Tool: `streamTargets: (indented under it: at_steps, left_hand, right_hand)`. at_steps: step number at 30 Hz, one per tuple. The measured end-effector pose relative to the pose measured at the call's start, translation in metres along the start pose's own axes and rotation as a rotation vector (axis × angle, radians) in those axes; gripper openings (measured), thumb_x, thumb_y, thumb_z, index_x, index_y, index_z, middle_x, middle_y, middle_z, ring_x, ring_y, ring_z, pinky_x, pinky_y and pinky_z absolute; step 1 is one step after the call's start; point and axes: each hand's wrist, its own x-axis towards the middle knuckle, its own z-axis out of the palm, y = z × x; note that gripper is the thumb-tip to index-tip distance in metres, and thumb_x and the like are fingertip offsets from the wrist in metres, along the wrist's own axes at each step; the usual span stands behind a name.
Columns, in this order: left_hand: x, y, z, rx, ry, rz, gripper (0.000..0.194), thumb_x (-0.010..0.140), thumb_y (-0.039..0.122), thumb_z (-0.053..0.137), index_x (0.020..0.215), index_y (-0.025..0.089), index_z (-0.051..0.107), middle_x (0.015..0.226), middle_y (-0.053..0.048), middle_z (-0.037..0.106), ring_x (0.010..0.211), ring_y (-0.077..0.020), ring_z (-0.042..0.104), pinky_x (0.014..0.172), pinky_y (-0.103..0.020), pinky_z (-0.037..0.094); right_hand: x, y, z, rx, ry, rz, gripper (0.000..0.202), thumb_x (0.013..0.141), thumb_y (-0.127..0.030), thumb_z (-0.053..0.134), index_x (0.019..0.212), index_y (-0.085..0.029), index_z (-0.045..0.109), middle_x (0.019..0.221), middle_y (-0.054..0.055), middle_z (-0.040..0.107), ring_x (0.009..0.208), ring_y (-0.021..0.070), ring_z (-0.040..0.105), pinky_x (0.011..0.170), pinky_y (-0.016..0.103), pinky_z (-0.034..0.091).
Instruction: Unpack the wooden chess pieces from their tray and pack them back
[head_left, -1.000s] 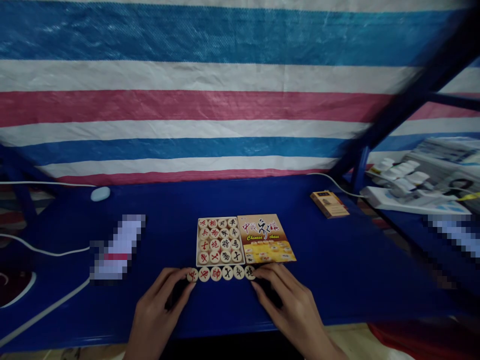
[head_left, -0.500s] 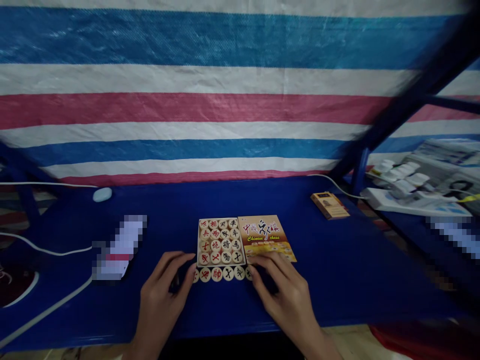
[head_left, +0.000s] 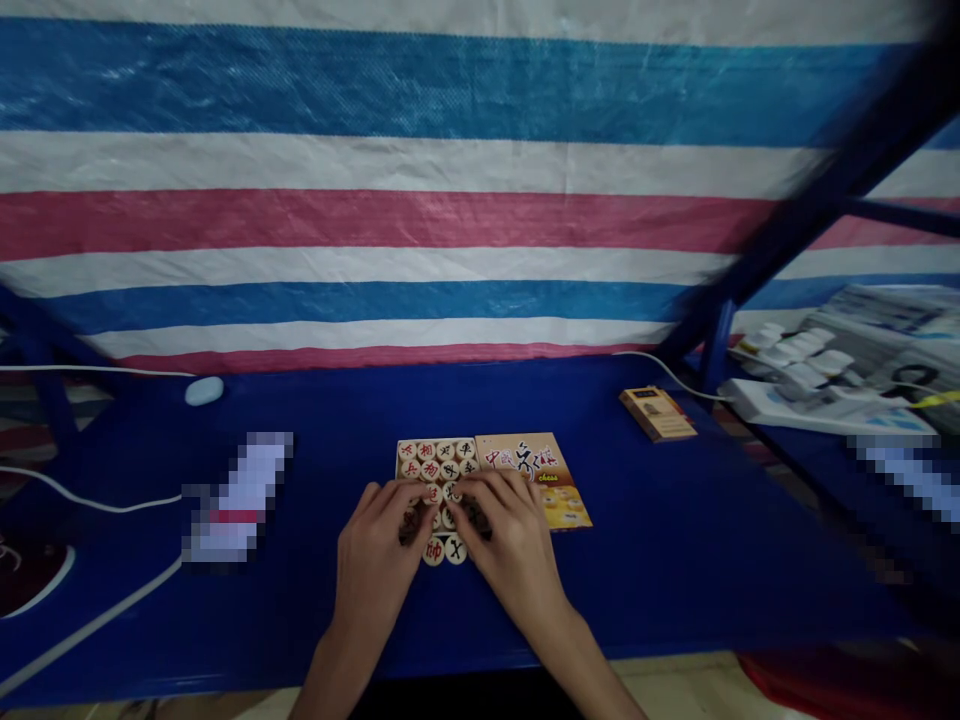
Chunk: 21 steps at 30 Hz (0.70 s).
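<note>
Both my hands are over the front half of an open box (head_left: 397,462) of round Chinese chess pieces marked in red and black. With fingers and thumb curled together, my left hand (head_left: 377,535) grips a piece near the box's middle. My right hand (head_left: 510,525) is closed the same way on a piece just to the right; fingers partly hide both. Several pieces under the hands are hidden. In front of the box, a red-marked piece (head_left: 433,551) and a black-marked piece (head_left: 455,549) lie side by side. Touching the box's right side is the printed lid (head_left: 566,480).
Everything stands on a blue table (head_left: 675,560). To the left lie a blurred-out phone (head_left: 240,500), white cables and a small pale-blue case (head_left: 204,390). A cigarette pack (head_left: 658,414) and a loaded power strip (head_left: 817,405) are at the right, near a dark slanting post (head_left: 795,220).
My hands have come inward and up from the two ends of the front row to the box's middle. They now cover the row's outer pieces.
</note>
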Motion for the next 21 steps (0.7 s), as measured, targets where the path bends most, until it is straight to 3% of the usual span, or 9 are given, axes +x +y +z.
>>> streamTargets:
  at_steps: [5,9,13,17,21]
  left_hand:
    - [-0.016,0.007,-0.014,-0.078,0.132,0.109,0.013,0.094,0.02,0.067,0.105,0.024,0.065,0.103,0.001,0.074,0.093,-0.0165,0.067,0.084,-0.032,0.051]
    - [-0.053,0.006,-0.019,-0.066,0.079,0.189,0.014,0.095,0.016,0.064,0.107,0.023,0.065,0.109,-0.001,0.073,0.099,-0.0157,0.068,0.087,-0.031,0.05]
    - [-0.081,0.0,-0.011,-0.026,0.043,0.184,0.011,0.097,0.015,0.061,0.103,0.022,0.066,0.102,-0.002,0.073,0.091,-0.0171,0.068,0.083,-0.032,0.05]
    - [-0.084,-0.003,-0.004,-0.013,0.013,0.171,0.008,0.097,0.015,0.059,0.095,0.021,0.064,0.093,-0.002,0.07,0.082,-0.0159,0.065,0.075,-0.031,0.051]
    - [-0.08,-0.005,-0.002,-0.032,0.03,0.202,0.009,0.099,0.018,0.057,0.097,0.021,0.066,0.096,-0.003,0.069,0.082,-0.0148,0.064,0.075,-0.029,0.053]
  right_hand:
    - [-0.017,-0.007,-0.014,0.111,0.111,-0.059,0.012,0.095,-0.022,0.065,0.107,-0.025,0.066,0.106,0.003,0.072,0.102,0.0233,0.061,0.087,0.039,0.044]
    - [-0.048,-0.013,-0.026,0.144,0.043,-0.13,0.019,0.094,-0.019,0.066,0.113,-0.025,0.065,0.107,0.002,0.073,0.099,0.0206,0.063,0.085,0.036,0.045]
    - [-0.067,-0.012,-0.025,0.104,-0.014,-0.176,0.012,0.096,-0.022,0.063,0.108,-0.022,0.066,0.1,0.002,0.073,0.092,0.0193,0.064,0.077,0.033,0.043]
    - [-0.069,-0.011,-0.019,0.075,-0.028,-0.143,0.008,0.099,-0.025,0.06,0.101,-0.023,0.067,0.098,0.002,0.072,0.085,0.0186,0.062,0.073,0.033,0.041]
    - [-0.068,-0.011,-0.018,0.055,-0.03,-0.138,0.011,0.1,-0.026,0.059,0.107,-0.024,0.068,0.1,0.002,0.071,0.084,0.0178,0.062,0.074,0.033,0.04]
